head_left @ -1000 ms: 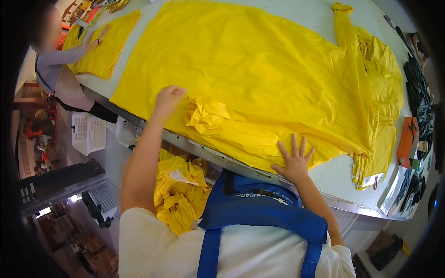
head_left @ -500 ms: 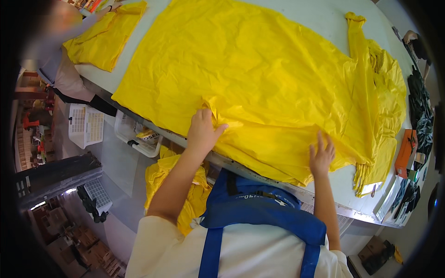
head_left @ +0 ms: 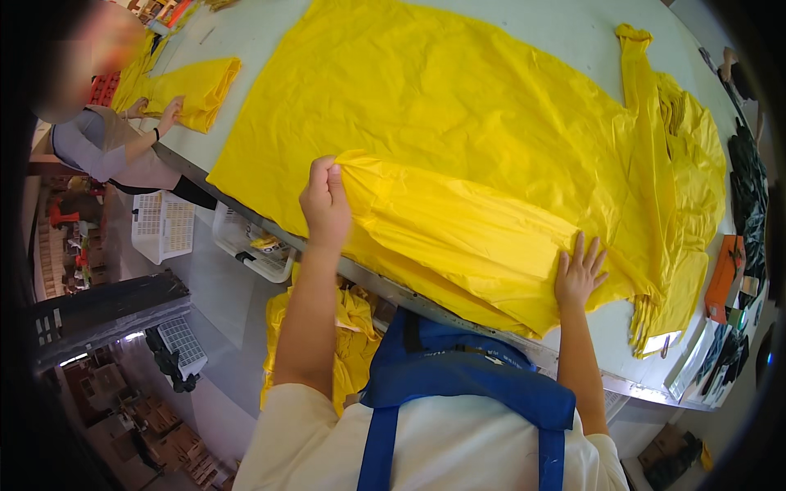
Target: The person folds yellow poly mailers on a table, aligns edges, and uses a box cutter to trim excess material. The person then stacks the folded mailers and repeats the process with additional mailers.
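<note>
A large shiny yellow raincoat (head_left: 458,106) lies spread over the pale table (head_left: 254,49). A long narrow part of it, like a sleeve (head_left: 458,213), runs between my hands near the table's front edge. My left hand (head_left: 326,204) is closed on the left end of this sleeve and lifts it a little, with creases fanning out from the grip. At the sleeve's right part, my right hand (head_left: 579,272) rests flat with its fingers spread. More yellow raincoats (head_left: 688,172) lie layered at the table's right end, against the spread one.
At the far left a co-worker's hands (head_left: 168,114) touch a folded yellow piece (head_left: 201,90). White baskets (head_left: 164,225) stand below the table's left edge. Yellow cloth (head_left: 348,327) hangs beside my blue apron (head_left: 458,360). An orange box (head_left: 724,274) and dark garments (head_left: 747,188) lie far right.
My left hand has moved left and up, drawing the sleeve out straighter. My right hand has come down flat on it. The co-worker's yellow piece has moved and now looks more compact.
</note>
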`<state>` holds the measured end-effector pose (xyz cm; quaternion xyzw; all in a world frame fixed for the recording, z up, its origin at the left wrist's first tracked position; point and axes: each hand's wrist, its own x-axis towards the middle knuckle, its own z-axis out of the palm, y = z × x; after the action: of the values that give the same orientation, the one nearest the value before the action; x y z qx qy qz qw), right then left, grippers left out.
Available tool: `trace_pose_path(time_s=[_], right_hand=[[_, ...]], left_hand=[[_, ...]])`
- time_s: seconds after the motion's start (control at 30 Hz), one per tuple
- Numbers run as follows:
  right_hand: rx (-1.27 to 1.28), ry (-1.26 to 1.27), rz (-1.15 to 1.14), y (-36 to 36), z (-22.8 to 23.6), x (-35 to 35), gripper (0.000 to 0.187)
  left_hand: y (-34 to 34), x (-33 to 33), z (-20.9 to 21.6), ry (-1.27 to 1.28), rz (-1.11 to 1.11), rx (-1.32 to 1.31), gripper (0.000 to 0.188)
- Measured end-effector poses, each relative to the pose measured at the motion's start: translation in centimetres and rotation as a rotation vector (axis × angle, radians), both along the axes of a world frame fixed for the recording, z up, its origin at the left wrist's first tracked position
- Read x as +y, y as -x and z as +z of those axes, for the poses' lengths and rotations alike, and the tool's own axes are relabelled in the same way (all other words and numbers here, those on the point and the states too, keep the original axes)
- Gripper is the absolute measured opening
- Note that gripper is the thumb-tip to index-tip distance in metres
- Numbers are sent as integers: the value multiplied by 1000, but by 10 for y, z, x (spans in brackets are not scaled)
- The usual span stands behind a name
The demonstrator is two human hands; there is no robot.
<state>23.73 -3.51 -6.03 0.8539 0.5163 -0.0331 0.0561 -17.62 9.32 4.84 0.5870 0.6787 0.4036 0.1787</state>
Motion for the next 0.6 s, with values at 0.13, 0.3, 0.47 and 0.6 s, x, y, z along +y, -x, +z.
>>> trace_pose_path(time_s=[0.13,0.3,0.47,0.6], right_hand=[[6,-16,-7,0,2,2,57],[-18,-2,16,2,3,3,57],[-28,-10,13,0,1,-1,56],[-29,-18,48,-1,2,-2,56]], left_hand=[[58,11,6,607,-257,-724,22],[58,3,-73,639,-168,-910,39],[34,14,-24,932,-333,-1240,43],[53,31,-25,942,-516,-772,33]])
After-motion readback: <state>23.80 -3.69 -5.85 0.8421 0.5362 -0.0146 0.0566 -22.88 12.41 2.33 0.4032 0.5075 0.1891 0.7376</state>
